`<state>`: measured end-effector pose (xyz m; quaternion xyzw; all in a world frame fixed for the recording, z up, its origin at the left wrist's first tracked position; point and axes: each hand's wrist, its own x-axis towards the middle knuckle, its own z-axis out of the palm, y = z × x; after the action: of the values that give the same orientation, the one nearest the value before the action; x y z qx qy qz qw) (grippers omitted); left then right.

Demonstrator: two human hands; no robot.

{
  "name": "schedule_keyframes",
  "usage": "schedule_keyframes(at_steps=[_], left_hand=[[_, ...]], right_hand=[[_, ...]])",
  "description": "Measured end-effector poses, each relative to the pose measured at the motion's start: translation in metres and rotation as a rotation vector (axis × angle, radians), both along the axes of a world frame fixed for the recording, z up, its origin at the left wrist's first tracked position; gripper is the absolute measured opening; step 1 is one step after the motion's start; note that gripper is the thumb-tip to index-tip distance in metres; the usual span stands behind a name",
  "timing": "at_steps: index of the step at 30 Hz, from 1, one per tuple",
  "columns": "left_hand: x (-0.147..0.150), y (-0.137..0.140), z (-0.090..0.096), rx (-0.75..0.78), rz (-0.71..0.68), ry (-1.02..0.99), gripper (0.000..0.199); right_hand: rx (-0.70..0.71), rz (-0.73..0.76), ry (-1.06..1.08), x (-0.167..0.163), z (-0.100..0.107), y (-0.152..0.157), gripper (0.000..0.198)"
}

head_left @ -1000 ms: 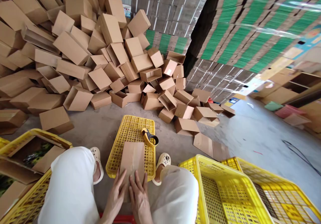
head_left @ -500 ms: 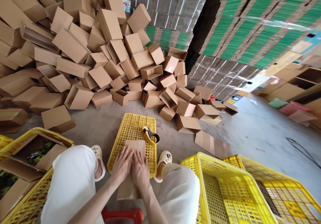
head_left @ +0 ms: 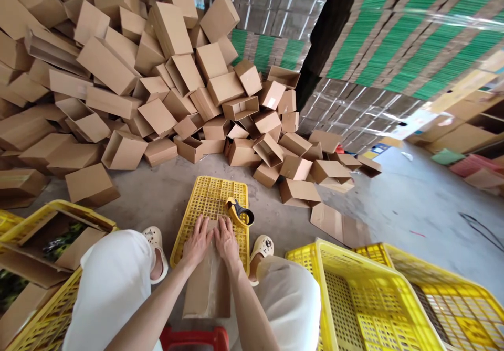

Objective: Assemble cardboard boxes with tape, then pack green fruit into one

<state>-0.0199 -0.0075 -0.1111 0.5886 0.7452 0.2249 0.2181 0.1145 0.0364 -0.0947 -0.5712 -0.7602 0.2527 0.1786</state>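
A long cardboard box [head_left: 208,290] with clear tape along its top lies between my knees, its far part resting on an upturned yellow plastic crate [head_left: 202,196]. My left hand [head_left: 197,242] lies on the box's top near the far end, fingers stretched toward its far edge. Beside it, my right hand [head_left: 227,240] rests on the same end, fingers also extended. Neither hand wraps round the box, though the fingertips reach its far edge. A yellow and black tape dispenser [head_left: 239,213] sits on the crate, just beyond my right fingers.
Many loose cardboard boxes [head_left: 157,117] are heaped ahead. Yellow crates [head_left: 346,259] stand on the right; a left crate [head_left: 59,206] holds an open carton with dark green contents. A red stool [head_left: 214,335] shows below. Stacked flat cardboard [head_left: 374,31] rises behind.
Both hands have slid forward along the box toward its far end, uncovering more of the taped top. The tape dispenser stays on the crate. The view has shifted slightly.
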Motion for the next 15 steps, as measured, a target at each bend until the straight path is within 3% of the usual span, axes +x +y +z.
schedule_keyframes(at_steps=[4,7,12,15], left_hand=[[-0.002,0.001,-0.011,0.063,0.096,-0.154,0.079],[-0.010,-0.001,-0.013,-0.011,0.162,-0.289,0.086],[-0.027,-0.025,-0.008,-0.275,0.175,-0.424,0.067],[-0.028,-0.047,-0.003,-0.313,0.164,-0.421,0.061]], right_hand=[[0.045,-0.048,0.144,0.000,-0.018,-0.001,0.063],[-0.012,-0.150,0.289,0.008,-0.023,-0.005,0.075],[-0.212,-0.282,0.397,0.043,-0.028,-0.030,0.077],[-0.214,-0.273,0.449,0.058,-0.028,-0.046,0.069]])
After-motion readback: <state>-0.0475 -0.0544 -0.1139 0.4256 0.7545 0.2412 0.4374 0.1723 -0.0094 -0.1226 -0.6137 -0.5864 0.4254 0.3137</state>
